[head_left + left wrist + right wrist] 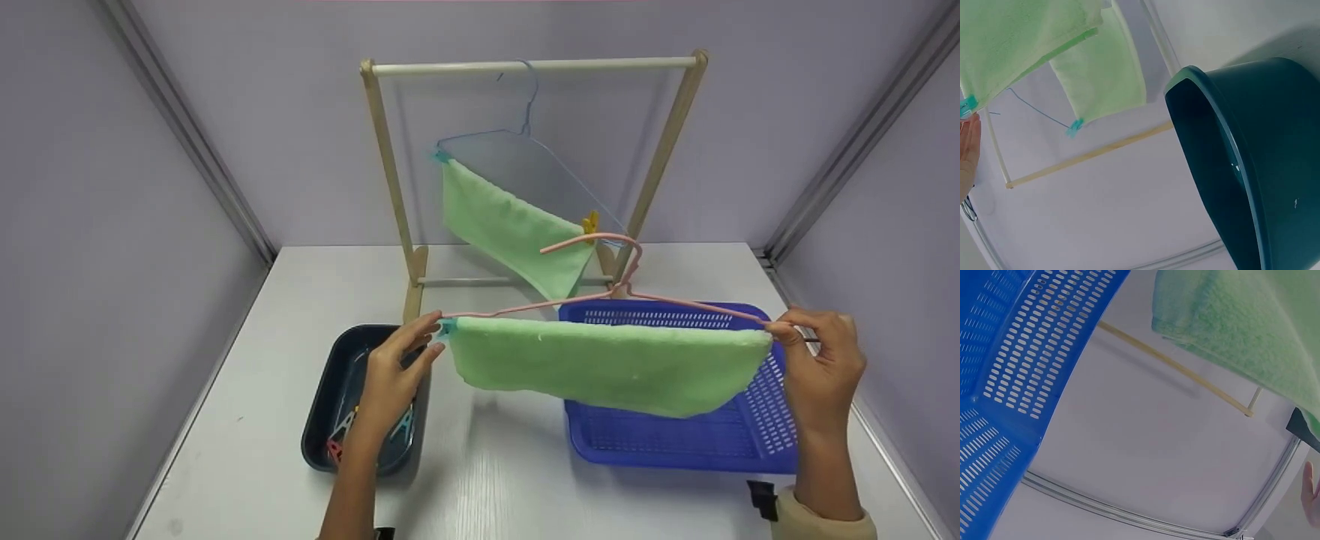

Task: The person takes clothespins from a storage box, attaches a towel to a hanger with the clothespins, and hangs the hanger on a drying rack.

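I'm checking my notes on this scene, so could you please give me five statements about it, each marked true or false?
1. The right hand pinches one end of the pink hanger. True.
2. The front towel is red. False: it is light green.
3. A yellow clip is on the back towel, which hangs from the blue hanger. True.
4. The dark tray is empty. False: clips lie in it.
5. In the head view, the blue basket stands left of the dark tray. False: it stands to the right.
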`<state>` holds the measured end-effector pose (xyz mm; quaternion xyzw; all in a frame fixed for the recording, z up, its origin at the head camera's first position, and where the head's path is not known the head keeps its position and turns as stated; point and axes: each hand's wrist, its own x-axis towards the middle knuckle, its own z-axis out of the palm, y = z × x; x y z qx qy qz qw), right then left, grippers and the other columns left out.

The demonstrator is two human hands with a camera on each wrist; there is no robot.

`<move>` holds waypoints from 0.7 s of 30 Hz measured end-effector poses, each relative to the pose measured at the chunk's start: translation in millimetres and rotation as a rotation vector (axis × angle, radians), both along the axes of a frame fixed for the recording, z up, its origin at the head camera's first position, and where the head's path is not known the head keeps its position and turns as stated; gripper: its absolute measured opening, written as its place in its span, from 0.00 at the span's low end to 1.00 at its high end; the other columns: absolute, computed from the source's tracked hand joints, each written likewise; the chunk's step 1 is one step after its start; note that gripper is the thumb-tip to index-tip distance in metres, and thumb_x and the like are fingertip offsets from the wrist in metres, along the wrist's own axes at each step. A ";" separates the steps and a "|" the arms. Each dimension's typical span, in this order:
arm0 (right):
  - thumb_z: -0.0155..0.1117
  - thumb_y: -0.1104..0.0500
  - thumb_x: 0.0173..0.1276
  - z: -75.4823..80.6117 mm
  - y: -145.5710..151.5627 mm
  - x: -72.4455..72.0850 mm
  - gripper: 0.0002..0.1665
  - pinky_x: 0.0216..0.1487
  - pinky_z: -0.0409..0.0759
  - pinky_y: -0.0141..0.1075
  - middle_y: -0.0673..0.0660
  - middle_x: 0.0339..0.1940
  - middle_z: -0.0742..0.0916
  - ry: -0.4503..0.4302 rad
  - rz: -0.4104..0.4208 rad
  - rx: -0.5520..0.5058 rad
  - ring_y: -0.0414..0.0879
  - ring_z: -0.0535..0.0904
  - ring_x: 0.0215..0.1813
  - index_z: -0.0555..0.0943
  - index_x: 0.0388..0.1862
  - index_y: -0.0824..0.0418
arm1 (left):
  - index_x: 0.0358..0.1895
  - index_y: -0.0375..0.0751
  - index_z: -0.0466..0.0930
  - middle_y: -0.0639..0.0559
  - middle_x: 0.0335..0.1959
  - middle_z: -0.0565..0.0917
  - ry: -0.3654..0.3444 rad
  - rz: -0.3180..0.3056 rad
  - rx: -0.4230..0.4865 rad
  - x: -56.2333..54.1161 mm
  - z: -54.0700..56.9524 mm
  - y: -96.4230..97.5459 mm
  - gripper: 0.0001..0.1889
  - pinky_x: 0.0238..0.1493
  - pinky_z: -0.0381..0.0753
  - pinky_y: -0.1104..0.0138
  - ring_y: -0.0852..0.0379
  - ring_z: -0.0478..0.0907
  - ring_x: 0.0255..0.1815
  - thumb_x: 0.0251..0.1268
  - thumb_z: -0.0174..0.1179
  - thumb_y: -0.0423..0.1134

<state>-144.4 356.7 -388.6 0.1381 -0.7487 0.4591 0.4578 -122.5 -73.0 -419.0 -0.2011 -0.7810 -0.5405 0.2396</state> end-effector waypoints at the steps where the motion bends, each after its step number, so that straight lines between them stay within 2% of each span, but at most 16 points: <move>1: 0.66 0.63 0.56 0.6 -0.2 0.5 0.12 0.42 0.64 0.29 0.56 0.26 0.82 -0.009 0.009 -0.005 0.39 0.70 0.41 0.78 0.27 0.74 | 0.54 0.26 0.73 0.37 0.51 0.77 -0.004 0.003 -0.002 -2.0 -4.0 -1.2 0.20 0.49 0.75 0.58 0.44 0.75 0.50 0.56 0.59 0.23; 4: 0.66 0.65 0.56 5.1 -2.7 3.2 0.11 0.40 0.65 0.28 0.53 0.27 0.83 -0.024 0.038 -0.017 0.39 0.71 0.41 0.78 0.27 0.75 | 0.55 0.29 0.73 0.40 0.53 0.76 -0.012 0.016 -0.022 -6.9 -13.9 -4.6 0.20 0.51 0.74 0.61 0.48 0.75 0.52 0.58 0.60 0.26; 9: 0.64 0.69 0.57 14.2 -8.6 7.8 0.09 0.36 0.65 0.26 0.49 0.26 0.83 -0.017 0.085 -0.031 0.38 0.68 0.34 0.77 0.28 0.79 | 0.56 0.31 0.74 0.42 0.54 0.76 -0.011 0.037 -0.058 -7.8 -17.9 -9.3 0.20 0.52 0.73 0.63 0.50 0.74 0.52 0.60 0.60 0.30; 15: 0.62 0.75 0.57 8.3 2.9 4.2 0.04 0.34 0.67 0.27 0.50 0.24 0.81 -0.054 0.070 -0.060 0.40 0.69 0.33 0.78 0.28 0.79 | 0.54 0.34 0.76 0.44 0.55 0.76 -0.061 0.104 -0.136 -6.6 -11.3 -18.3 0.18 0.56 0.69 0.58 0.49 0.71 0.57 0.60 0.61 0.32; 21: 0.62 0.73 0.58 10.7 7.4 2.8 0.05 0.37 0.70 0.26 0.47 0.25 0.81 -0.092 0.019 -0.086 0.39 0.69 0.34 0.78 0.30 0.79 | 0.52 0.33 0.77 0.43 0.52 0.78 -0.120 0.162 -0.236 -17.8 -4.2 -31.4 0.17 0.57 0.68 0.57 0.48 0.71 0.57 0.60 0.61 0.32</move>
